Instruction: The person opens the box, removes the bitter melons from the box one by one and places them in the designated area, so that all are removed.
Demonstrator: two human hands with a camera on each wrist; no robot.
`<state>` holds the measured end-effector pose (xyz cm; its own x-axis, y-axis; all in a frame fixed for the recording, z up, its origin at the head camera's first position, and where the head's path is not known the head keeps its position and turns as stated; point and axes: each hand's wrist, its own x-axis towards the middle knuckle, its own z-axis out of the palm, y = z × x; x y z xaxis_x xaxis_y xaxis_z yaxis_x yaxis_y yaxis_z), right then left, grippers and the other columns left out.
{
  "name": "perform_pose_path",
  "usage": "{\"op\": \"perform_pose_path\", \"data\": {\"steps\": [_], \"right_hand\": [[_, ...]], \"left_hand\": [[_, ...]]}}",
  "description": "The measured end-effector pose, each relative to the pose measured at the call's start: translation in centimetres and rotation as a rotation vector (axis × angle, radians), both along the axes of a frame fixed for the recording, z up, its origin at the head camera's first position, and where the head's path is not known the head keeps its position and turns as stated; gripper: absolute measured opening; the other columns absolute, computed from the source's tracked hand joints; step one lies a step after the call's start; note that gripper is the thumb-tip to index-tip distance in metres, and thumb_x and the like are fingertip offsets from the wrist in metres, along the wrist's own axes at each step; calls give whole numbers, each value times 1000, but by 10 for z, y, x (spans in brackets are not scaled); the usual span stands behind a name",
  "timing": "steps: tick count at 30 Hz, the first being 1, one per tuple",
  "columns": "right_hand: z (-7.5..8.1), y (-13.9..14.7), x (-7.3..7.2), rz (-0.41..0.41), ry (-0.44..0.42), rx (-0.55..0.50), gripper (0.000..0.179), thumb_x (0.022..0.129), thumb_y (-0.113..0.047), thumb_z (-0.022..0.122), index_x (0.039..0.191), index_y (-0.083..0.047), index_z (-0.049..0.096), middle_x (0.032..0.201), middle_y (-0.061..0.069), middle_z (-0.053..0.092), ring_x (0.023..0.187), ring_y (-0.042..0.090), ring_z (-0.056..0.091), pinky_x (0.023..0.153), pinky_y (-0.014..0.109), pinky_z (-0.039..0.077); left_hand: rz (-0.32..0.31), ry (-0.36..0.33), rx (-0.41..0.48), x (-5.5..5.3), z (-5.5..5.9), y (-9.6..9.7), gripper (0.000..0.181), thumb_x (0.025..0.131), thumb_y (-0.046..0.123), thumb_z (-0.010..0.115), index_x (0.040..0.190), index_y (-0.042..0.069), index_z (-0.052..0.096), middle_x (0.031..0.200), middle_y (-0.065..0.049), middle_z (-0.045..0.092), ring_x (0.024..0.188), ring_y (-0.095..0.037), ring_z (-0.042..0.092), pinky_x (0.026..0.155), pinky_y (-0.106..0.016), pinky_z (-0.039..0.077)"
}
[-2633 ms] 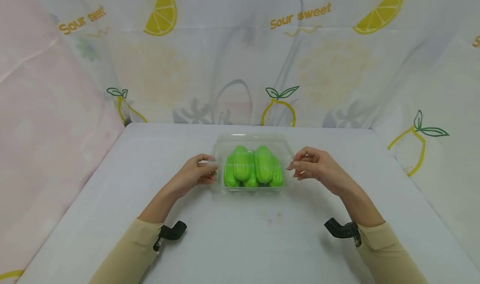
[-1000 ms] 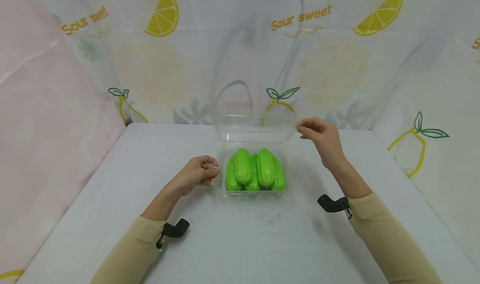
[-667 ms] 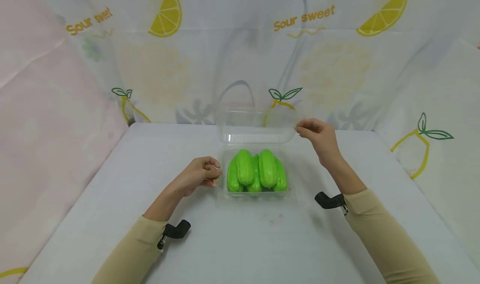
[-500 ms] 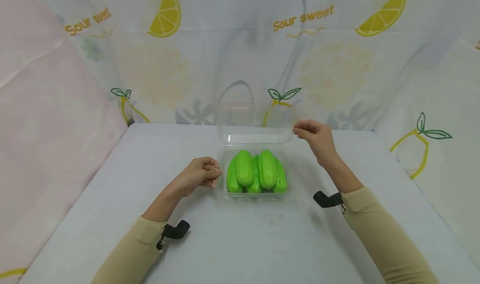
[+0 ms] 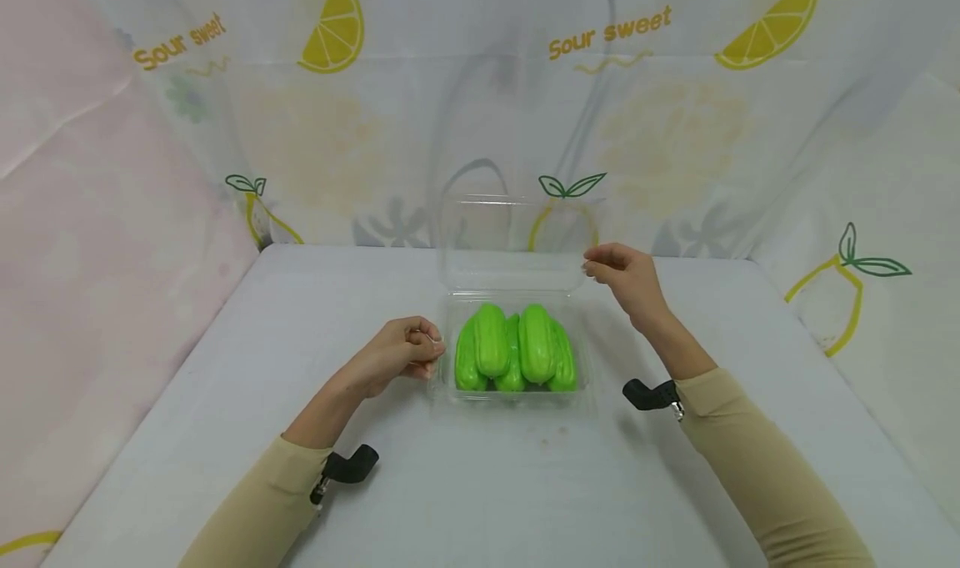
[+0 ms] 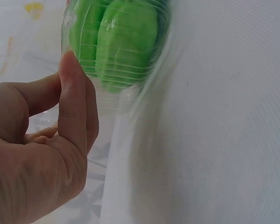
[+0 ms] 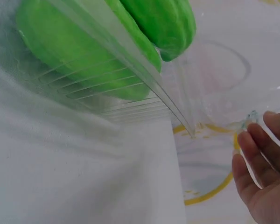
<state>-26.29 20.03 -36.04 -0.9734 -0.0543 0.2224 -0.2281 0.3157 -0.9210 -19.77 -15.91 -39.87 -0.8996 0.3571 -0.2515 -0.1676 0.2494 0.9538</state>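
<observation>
A clear plastic clamshell box (image 5: pixel 514 395) lies on the white table, several plump, ribbed, glossy green vegetables (image 5: pixel 491 340) piled inside. Its clear lid (image 5: pixel 517 276) stands raised along the far side. My left hand (image 5: pixel 401 348) pinches the box's left rim with thumb and fingers; in the left wrist view the thumb tip (image 6: pixel 71 60) covers part of that edge. At the lid's right edge is my right hand (image 5: pixel 626 280), pinching with its fingertips. The right wrist view shows those fingertips (image 7: pixel 254 133) right at a small clear plastic corner.
The white table (image 5: pixel 480 485) runs to a printed cloth backdrop (image 5: pixel 420 118) with lemon drawings behind the box. A pink cloth (image 5: pixel 112 259) rises on the left and a pale one on the right. Black wrist mounts (image 5: pixel 351 465) stick out inward from both sleeves.
The lid, down over the box at first, has been swung up by my right hand and now shows taller. That hand then shifted slightly left. My left hand has stayed on the left rim.
</observation>
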Motion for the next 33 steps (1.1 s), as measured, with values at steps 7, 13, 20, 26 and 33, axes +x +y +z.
{"op": "perform_pose_path", "data": {"steps": [7,13,20,26,33], "right_hand": [[-5,-1,-6,-2,-53,61,27,96,-10,64,116,8,64,93,-4,67,79,1,65,75,17,54],[-7,0,-11,8,-75,70,24,97,-9,61,115,7,63,92,1,68,76,1,66,74,17,56],[-11,0,-13,30,-102,63,29,96,-7,61,118,11,60,84,-4,68,73,1,67,72,18,57],[-17,1,-14,45,-136,89,32,96,-6,60,122,12,57,84,2,70,72,3,67,76,27,60],[-23,-1,-17,45,-161,74,32,96,-4,59,123,12,57,80,-2,69,71,4,67,76,27,60]], "left_hand": [[-14,-1,2,1,0,-1,23,97,9,60,112,-4,49,76,-2,57,66,-11,57,60,-21,56],[-18,-10,-3,3,-1,-1,23,97,10,61,112,-3,49,76,-3,56,66,-12,57,61,-22,56],[-22,-10,10,6,-1,-1,23,97,8,62,111,-4,48,73,-1,56,66,-12,57,60,-21,56],[-35,-2,26,7,-1,-2,21,97,7,61,109,-3,48,69,1,57,65,-11,57,58,-21,55],[-25,-4,33,8,-1,-1,20,97,7,61,109,-2,48,69,2,57,64,-10,56,58,-20,55]]}}
